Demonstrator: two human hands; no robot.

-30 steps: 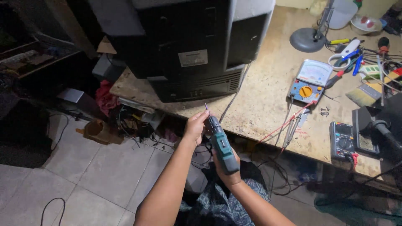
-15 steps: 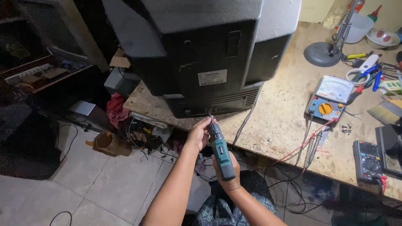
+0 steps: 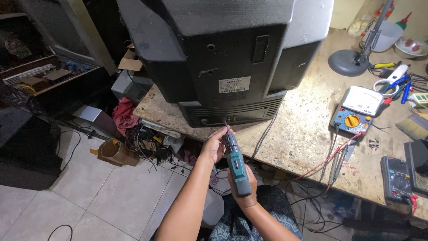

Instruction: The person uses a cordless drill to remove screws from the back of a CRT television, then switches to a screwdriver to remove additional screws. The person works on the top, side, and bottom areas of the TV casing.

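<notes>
In the head view, the right hand [image 3: 243, 185] is wrapped tight around the handle of a green and black electric screwdriver [image 3: 236, 165], fingers pressed closed about it. The tool points up and away from the person, its thin bit reaching the lower back edge of a big old television [image 3: 223, 58]. The left hand [image 3: 214, 145] sits at the front of the screwdriver, thumb and fingertips pinched on the collar just behind the bit.

The television stands with its dark back toward the person on a worn wooden workbench [image 3: 303, 129]. Its vented bottom panel is just above the bit. A grey cable [image 3: 264, 134] hangs from below the television over the bench edge.

To the right of the television lies a white and blue meter with an orange dial [image 3: 356, 109], its red and black leads trailing toward the bench edge. Farther right of the television lies a dark handheld meter [image 3: 394, 178]. Behind the first meter, a desk lamp's round grey base [image 3: 345, 62] rests on the bench. Below and left of the television, a red cloth [image 3: 125, 116] and a tangle of wires lie on the tiled floor [image 3: 111, 192].
</notes>
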